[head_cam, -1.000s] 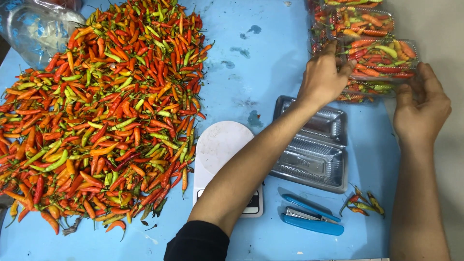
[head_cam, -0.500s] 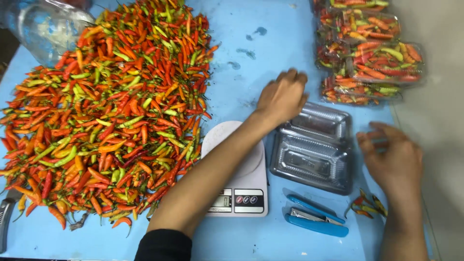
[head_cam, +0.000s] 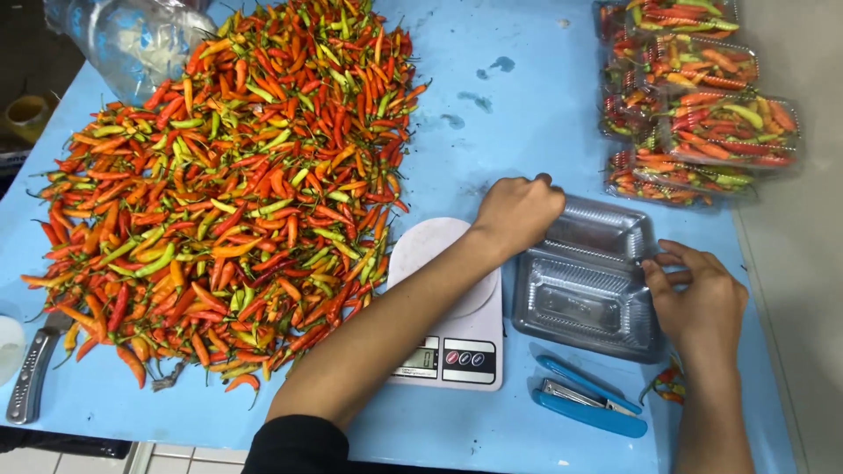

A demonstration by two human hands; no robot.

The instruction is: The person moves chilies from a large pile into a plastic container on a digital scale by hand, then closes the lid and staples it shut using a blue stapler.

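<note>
Your left hand (head_cam: 516, 211) rests curled on the far left edge of the empty clear clamshell tray (head_cam: 587, 276), right of the white scale (head_cam: 450, 307). Your right hand (head_cam: 698, 298) pinches its right rim with its fingers (head_cam: 657, 270). The tray lies open on the blue surface (head_cam: 492, 105).

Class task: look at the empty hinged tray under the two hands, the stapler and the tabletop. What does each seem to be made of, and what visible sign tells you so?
The empty clear hinged tray looks like thin glossy plastic: see-through, with moulded ribs and glare. The blue stapler seems to be a smooth plastic shell around a shiny metal channel. The light blue tabletop has a flat matte face, perhaps laminate or paint; it is hard to tell.
</note>
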